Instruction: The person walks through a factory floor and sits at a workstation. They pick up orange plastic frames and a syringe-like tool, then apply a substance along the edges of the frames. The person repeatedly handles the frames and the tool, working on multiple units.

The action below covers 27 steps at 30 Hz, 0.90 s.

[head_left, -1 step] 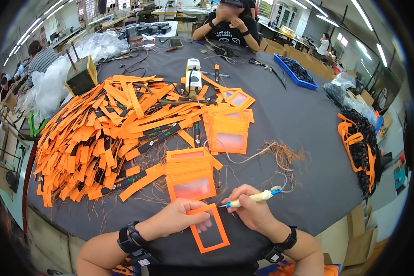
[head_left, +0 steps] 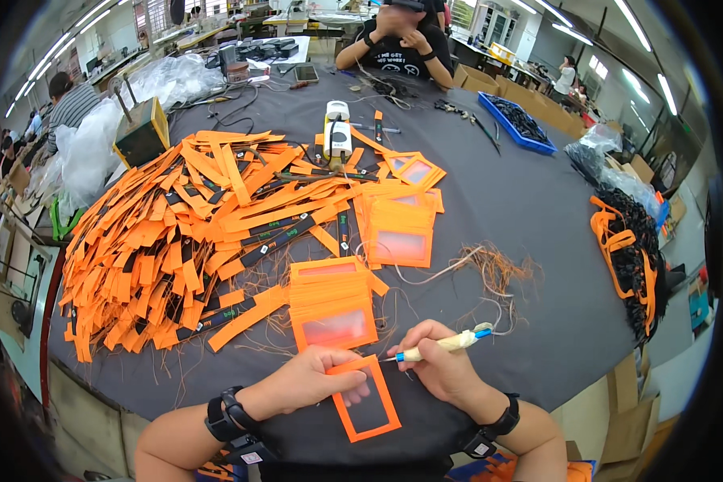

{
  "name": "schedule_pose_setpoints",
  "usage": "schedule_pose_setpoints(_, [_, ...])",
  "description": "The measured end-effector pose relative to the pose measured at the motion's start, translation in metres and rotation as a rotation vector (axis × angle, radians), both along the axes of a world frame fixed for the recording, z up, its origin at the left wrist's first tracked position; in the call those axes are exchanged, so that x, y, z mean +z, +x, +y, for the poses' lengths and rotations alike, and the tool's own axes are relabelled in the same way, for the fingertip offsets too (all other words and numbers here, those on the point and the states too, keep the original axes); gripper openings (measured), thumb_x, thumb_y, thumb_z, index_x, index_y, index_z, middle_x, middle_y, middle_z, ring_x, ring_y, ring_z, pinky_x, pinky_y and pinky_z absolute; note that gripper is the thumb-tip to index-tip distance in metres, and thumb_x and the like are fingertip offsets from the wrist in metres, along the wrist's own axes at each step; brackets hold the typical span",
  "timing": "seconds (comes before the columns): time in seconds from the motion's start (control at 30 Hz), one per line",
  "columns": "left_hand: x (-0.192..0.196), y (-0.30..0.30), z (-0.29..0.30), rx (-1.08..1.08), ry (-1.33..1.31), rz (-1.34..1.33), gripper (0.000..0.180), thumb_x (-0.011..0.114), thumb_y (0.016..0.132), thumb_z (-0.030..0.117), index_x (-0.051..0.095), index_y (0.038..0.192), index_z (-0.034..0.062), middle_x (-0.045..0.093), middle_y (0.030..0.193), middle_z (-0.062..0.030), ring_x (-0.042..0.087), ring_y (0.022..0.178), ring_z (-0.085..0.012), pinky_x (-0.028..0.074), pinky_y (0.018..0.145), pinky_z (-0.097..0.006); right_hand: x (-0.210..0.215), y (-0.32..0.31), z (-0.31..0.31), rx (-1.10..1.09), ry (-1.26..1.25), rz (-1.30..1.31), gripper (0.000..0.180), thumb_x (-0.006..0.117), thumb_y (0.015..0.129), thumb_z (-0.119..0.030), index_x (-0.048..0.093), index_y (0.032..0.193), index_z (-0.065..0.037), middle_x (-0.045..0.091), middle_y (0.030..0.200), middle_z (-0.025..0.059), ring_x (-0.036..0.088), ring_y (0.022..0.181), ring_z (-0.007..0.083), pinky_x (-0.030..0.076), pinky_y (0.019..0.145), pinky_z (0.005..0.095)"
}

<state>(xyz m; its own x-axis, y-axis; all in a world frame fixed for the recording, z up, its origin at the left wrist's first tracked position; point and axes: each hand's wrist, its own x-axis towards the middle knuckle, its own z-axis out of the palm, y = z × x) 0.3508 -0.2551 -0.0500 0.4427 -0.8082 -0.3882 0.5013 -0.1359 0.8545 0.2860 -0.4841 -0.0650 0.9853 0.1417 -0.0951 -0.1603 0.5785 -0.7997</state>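
My left hand [head_left: 317,381] pinches the upper left corner of an orange-bordered pouch [head_left: 390,406] with a clear window. Its fingers show through the window. In my right hand [head_left: 442,369] is a corded pen-shaped tool [head_left: 450,344], like a soldering iron, with a pale wrapped handle and blue ends. Its thin metal tip meets or nearly meets the pouch's upper right corner; I cannot tell which. Just beyond my hands lies a stack of similar orange pouches [head_left: 332,299]. A second stack [head_left: 400,221] sits farther back.
A large heap of orange and black straps [head_left: 177,241] covers the table's left side. A white power strip [head_left: 338,138] stands behind the pouches. Loose orange threads [head_left: 498,269] lie to the right, near the tool's cord. A blue tray [head_left: 522,120] is far right; a person [head_left: 402,48] sits opposite.
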Motion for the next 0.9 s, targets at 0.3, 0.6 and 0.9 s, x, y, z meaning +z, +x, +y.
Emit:
schedule_pose_setpoints(0.3, [0.0005, -0.0005, -0.0008, -0.007, 0.006, 0.003, 0.024, 0.057, 0.093, 0.016, 0.06, 0.11, -0.0013, 0.066, 0.089, -0.0081, 0.063, 0.076, -0.0121, 0.053, 0.071, -0.024, 0.0001, 0.0007, -0.0016, 0.002, -0.025, 0.035, 0.017, 0.06, 0.09, -0.017, 0.054, 0.097, -0.003, 0.063, 0.092, 0.0141, 0.062, 0.083, 0.0184, 0.05, 0.079, 0.0301])
schedule_pose_setpoints(0.6, [0.0002, 0.0003, -0.0004, -0.02, -0.002, 0.008, 0.024, 0.057, 0.093, 0.016, 0.06, 0.109, -0.0012, 0.066, 0.089, -0.0073, 0.063, 0.076, -0.0112, 0.053, 0.071, -0.024, 0.0007, 0.0006, -0.0012, 0.013, -0.039, 0.026, 0.018, 0.061, 0.09, -0.017, 0.054, 0.098, -0.002, 0.064, 0.092, 0.0135, 0.063, 0.084, 0.0179, 0.05, 0.08, 0.0301])
schedule_pose_setpoints(0.9, [0.0032, 0.0005, -0.0003, -0.018, -0.007, 0.002, 0.024, 0.057, 0.093, 0.017, 0.06, 0.108, -0.0016, 0.065, 0.089, -0.0074, 0.063, 0.076, -0.0113, 0.053, 0.072, -0.024, 0.0032, 0.0009, -0.0009, 0.026, -0.056, 0.032, 0.019, 0.062, 0.09, -0.017, 0.054, 0.098, -0.002, 0.063, 0.093, 0.0121, 0.062, 0.083, 0.0162, 0.05, 0.079, 0.0288])
